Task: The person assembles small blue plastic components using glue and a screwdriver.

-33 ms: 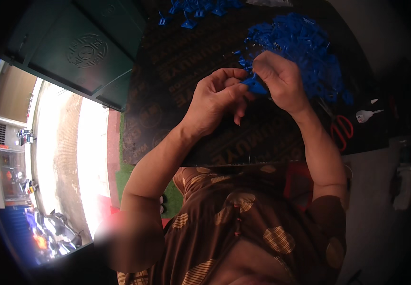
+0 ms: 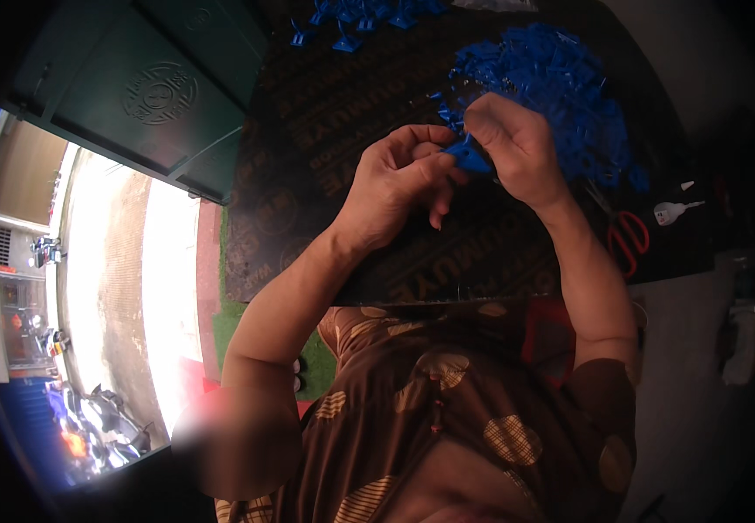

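Observation:
Over the dark table, my left hand [image 2: 399, 179] pinches a small flat blue plastic piece [image 2: 467, 159] between thumb and fingers. My right hand [image 2: 517, 144] is closed just above and to the right of that piece, its fingers curled down toward it. What those fingertips hold, if anything, is hidden behind the hand. Right beyond my right hand lies a large heap of loose blue plastic parts [image 2: 552, 70]. Farther off, at the table's back left, stand several blue pieces with upright prongs [image 2: 347, 39] on square bases.
Red-handled scissors [image 2: 629, 240] lie on the table's right side by my right forearm. Beside them is a small white bottle with a thin nozzle [image 2: 669, 213]. A green metal door [image 2: 133, 96] stands left of the table [image 2: 308, 174], with a bright opening beyond.

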`<state>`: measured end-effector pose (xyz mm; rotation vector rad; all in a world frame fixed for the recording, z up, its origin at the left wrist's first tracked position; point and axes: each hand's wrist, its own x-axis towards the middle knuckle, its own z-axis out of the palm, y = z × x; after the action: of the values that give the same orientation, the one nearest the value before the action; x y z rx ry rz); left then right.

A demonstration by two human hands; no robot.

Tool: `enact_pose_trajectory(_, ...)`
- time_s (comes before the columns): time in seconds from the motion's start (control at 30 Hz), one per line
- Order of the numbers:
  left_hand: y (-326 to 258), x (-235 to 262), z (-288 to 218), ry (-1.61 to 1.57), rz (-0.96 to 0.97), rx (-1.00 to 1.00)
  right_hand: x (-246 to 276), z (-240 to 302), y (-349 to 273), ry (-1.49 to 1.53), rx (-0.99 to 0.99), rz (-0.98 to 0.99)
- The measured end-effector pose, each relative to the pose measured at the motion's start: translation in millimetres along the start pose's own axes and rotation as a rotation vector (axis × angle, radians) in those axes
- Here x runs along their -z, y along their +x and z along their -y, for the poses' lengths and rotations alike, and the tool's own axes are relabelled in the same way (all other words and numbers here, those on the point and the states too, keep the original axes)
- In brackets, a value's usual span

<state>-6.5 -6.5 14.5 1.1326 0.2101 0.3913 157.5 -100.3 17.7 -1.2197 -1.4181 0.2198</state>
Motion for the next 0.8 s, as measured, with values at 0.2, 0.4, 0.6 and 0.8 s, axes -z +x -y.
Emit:
enact_pose_trajectory(0.2,0.0,0.2,0.2,0.013,-0.006,0.003,1.7,-1.4,0.3,-0.009,-0.011,0.03)
enact_pose_trajectory(0.4,0.2,-0.3,0.1,0.02,-0.017,-0.001,1.0,-0.4,0.4,-0.009,-0.019,0.024)
enact_pose_trajectory(0.6,-1.8,-3.2,-1.5,0.051,-0.03,-0.01,-0.1,1.8,-1.2,-0.018,-0.025,0.004)
enact_pose_trajectory(0.8,-2.5,-2.6,-2.7,0.065,-0.037,-0.031,-2.1,2.0,-0.5,-0.004,-0.006,-0.015)
